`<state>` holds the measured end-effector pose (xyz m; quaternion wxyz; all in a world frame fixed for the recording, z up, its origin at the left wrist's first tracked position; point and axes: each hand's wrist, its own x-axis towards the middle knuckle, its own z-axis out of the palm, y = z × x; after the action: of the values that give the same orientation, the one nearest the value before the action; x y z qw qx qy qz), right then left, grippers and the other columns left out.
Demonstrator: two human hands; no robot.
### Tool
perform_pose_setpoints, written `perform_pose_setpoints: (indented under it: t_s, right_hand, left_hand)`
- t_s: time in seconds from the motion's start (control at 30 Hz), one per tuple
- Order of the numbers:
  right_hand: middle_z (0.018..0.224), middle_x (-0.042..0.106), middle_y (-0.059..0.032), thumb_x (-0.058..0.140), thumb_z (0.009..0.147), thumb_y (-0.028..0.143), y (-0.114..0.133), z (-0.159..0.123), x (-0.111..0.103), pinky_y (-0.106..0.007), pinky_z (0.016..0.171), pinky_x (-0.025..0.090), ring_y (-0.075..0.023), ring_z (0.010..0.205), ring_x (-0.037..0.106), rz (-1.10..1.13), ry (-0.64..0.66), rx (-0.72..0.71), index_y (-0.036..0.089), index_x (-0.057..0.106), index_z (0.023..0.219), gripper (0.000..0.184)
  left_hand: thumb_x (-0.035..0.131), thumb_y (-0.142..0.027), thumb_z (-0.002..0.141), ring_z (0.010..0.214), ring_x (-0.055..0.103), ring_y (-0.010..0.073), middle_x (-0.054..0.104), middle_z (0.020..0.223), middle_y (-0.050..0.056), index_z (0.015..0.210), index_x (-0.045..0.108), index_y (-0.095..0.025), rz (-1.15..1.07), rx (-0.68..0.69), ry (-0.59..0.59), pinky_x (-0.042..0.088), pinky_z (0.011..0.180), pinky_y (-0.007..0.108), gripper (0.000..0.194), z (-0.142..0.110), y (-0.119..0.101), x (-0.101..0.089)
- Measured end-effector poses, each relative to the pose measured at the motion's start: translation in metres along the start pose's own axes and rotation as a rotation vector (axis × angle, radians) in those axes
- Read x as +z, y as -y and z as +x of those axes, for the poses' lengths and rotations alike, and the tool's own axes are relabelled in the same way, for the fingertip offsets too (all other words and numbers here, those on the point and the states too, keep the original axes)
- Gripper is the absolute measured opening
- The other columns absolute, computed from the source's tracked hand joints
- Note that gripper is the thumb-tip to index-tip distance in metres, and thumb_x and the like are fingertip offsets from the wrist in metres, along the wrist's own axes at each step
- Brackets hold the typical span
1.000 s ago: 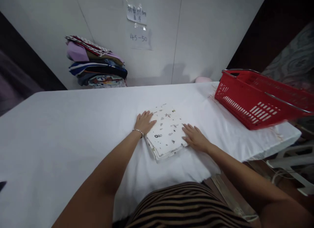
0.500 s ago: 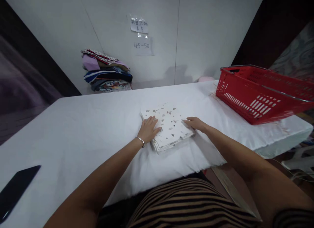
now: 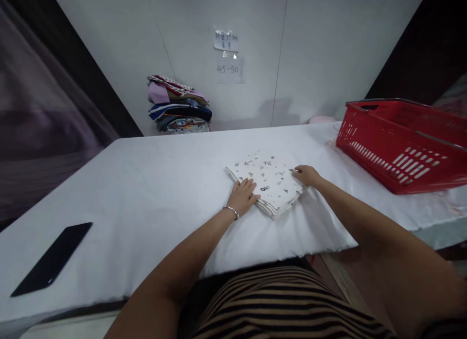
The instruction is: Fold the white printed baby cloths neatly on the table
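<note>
A folded white cloth (image 3: 272, 181) with small grey and brown prints lies on the white-covered table, one corner pointing towards me. Several layers show along its near edges. My left hand (image 3: 243, 195), with a bracelet at the wrist, rests on the cloth's left edge, fingers stretched out and slightly apart. At the opposite side, my right hand (image 3: 306, 176) has its fingers curled around the right corner. The undersides of its fingers are hidden.
A red plastic basket (image 3: 386, 149) stands at the table's right end. On the left lies a black phone (image 3: 53, 258). Beyond the far edge is a stack of folded fabrics (image 3: 178, 105) by the wall, under paper signs (image 3: 228, 69). The white table cover (image 3: 164, 183) reaches the front edge.
The cloth has turned counterclockwise, its near corner swinging right, with both hands still at its sides. My view has shifted left, so the basket and fabric stack appear farther right.
</note>
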<state>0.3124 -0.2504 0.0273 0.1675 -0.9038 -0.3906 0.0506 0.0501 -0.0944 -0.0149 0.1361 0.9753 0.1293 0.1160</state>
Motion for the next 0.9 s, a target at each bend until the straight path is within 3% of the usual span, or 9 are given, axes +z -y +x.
perform_pose_setpoints:
  t_s: [0.13,0.23,0.33,0.53,0.73,0.9]
  right_hand:
    - [0.100,0.066,-0.0066,0.047,0.086,0.030,0.032,-0.049,0.008,-0.028,0.078,0.045,-0.0177,0.091,0.059,0.156,-0.084,-0.208,0.019,0.066,0.097,0.025]
    - [0.089,0.066,-0.0049,0.048,0.087,0.034,0.057,-0.093,0.014,-0.031,0.075,0.046,-0.0177,0.084,0.059,0.336,-0.019,-0.498,0.021,0.066,0.088,0.022]
    - [0.087,0.065,-0.0062,0.050,0.087,0.038,0.067,-0.121,0.019,-0.035,0.076,0.045,-0.0193,0.083,0.057,0.294,0.007,-0.610,0.021,0.067,0.089,0.024]
    - [0.098,0.063,-0.0077,0.052,0.085,0.041,0.060,-0.127,0.023,-0.038,0.080,0.046,-0.0215,0.091,0.057,0.260,0.062,-0.610,0.023,0.066,0.103,0.028]
    - [0.106,0.060,-0.0091,0.052,0.085,0.031,0.058,-0.128,0.021,-0.039,0.084,0.046,-0.0226,0.100,0.054,0.208,0.111,-0.715,0.022,0.063,0.111,0.029]
    - [0.102,0.061,-0.0077,0.052,0.085,0.026,0.060,-0.125,0.016,-0.036,0.083,0.046,-0.0209,0.097,0.054,0.196,0.191,-0.710,0.023,0.064,0.108,0.026]
  left_hand:
    - [0.036,-0.038,0.093,0.132,0.033,0.0191,0.048,0.137,0.005,0.124,0.051,-0.022,-0.025,0.079,-0.046,0.013,0.112,0.046,0.038,-0.006,0.008,-0.007]
    - [0.038,-0.030,0.093,0.126,0.040,0.0174,0.054,0.130,0.003,0.119,0.055,-0.024,-0.042,0.176,-0.056,0.016,0.111,0.045,0.032,-0.008,0.006,-0.013]
    - [0.041,-0.027,0.092,0.119,0.045,0.0159,0.058,0.124,0.002,0.115,0.057,-0.025,-0.048,0.274,-0.043,0.021,0.109,0.042,0.028,-0.007,-0.003,-0.016]
    - [0.049,-0.025,0.088,0.107,0.051,0.0172,0.063,0.112,0.003,0.104,0.063,-0.025,-0.048,0.335,-0.032,0.035,0.097,0.037,0.021,0.001,-0.013,-0.016]
    - [0.052,-0.022,0.086,0.101,0.052,0.0179,0.064,0.105,0.002,0.098,0.065,-0.024,0.005,0.385,0.010,0.036,0.091,0.036,0.017,0.005,-0.019,-0.019]
    - [0.049,-0.017,0.087,0.095,0.051,0.0181,0.064,0.095,0.004,0.091,0.066,-0.023,0.126,0.460,0.033,0.037,0.086,0.035,0.018,0.009,-0.022,-0.020]
